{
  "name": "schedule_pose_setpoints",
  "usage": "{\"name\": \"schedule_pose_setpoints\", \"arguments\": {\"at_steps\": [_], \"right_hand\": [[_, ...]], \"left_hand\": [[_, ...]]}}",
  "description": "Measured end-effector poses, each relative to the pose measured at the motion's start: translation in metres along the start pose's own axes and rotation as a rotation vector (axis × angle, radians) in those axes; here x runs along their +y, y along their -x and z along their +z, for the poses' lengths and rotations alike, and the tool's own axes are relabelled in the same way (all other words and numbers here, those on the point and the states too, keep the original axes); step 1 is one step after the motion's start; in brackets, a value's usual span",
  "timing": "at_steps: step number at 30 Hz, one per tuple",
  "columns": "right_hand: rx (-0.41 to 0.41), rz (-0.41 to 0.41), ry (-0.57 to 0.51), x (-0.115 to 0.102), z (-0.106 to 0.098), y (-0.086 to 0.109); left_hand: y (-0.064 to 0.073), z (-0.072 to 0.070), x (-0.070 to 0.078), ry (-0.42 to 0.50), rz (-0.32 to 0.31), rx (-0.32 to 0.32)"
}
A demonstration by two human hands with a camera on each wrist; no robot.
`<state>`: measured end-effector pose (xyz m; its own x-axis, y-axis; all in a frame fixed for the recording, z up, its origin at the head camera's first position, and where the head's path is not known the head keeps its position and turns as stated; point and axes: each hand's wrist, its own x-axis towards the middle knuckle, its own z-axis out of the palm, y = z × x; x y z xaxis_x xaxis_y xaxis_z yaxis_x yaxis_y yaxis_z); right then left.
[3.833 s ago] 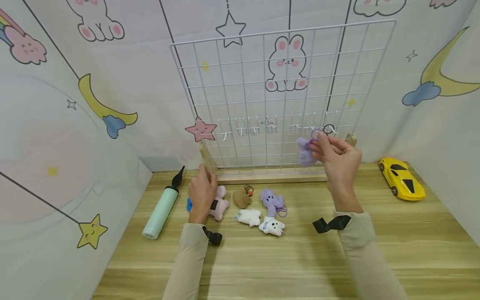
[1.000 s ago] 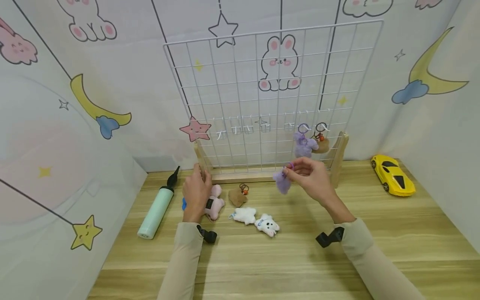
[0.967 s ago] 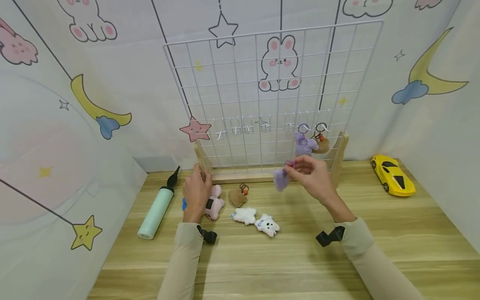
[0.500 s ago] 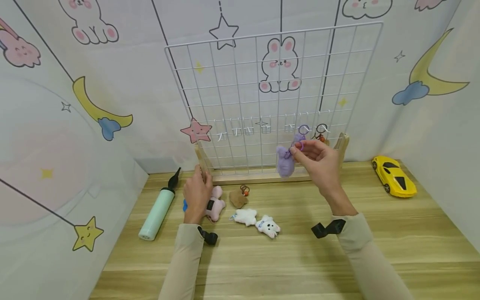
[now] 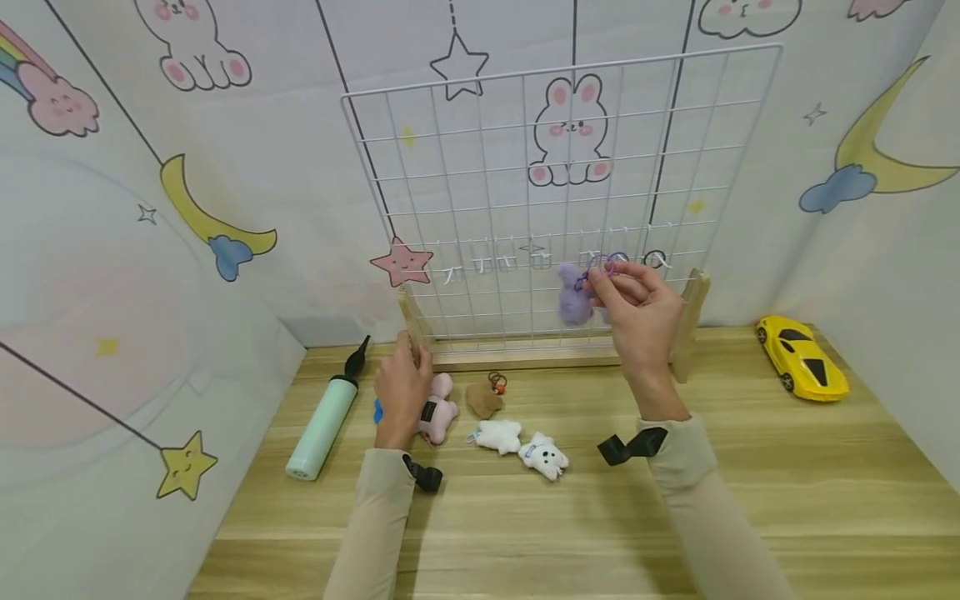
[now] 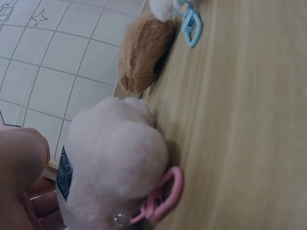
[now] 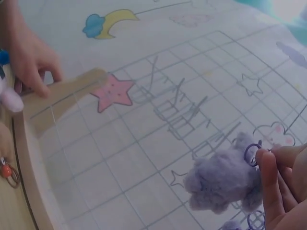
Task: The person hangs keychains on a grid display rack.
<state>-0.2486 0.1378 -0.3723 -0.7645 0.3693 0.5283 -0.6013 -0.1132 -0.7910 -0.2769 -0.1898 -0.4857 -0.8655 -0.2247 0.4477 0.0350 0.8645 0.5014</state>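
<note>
My right hand (image 5: 637, 308) pinches the purple ring of a purple plush keychain (image 5: 575, 298), held up before the white wire grid rack (image 5: 498, 200). Its ring overlaps one of the small hooks in the head view; the right wrist view shows the plush (image 7: 223, 177) dangling from thumb and fingertips. Just right of it, another purple ring (image 5: 619, 258) and a black ring (image 5: 655, 259) hang on hooks, their plushes mostly hidden by my hand. My left hand (image 5: 402, 383) grips the rack's left wooden stand (image 7: 72, 91), beside a pink plush keychain (image 6: 115, 158).
On the table lie a brown plush (image 5: 483, 400) and two white plushes, one with a face (image 5: 544, 456), one face down (image 5: 498, 436). A mint hand pump (image 5: 324, 429) lies at left, a yellow toy car (image 5: 802, 358) at right. Several hooks (image 5: 482, 265) are bare.
The purple plush first in my right hand now hangs on a hook. My right hand has picked the other purple plush off the table and raised it to the hooks. My left hand stays.
</note>
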Motion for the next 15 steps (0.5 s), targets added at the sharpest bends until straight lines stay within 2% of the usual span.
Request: {"name": "schedule_pose_setpoints", "arguments": {"at_steps": [6, 15], "right_hand": [[0.029, 0.040, -0.055, 0.007, 0.002, -0.002], [-0.004, 0.077, -0.085, 0.014, 0.000, -0.003]], "left_hand": [[0.001, 0.002, 0.001, -0.002, 0.001, -0.004], [-0.001, 0.002, 0.000, -0.007, -0.010, -0.006]]}}
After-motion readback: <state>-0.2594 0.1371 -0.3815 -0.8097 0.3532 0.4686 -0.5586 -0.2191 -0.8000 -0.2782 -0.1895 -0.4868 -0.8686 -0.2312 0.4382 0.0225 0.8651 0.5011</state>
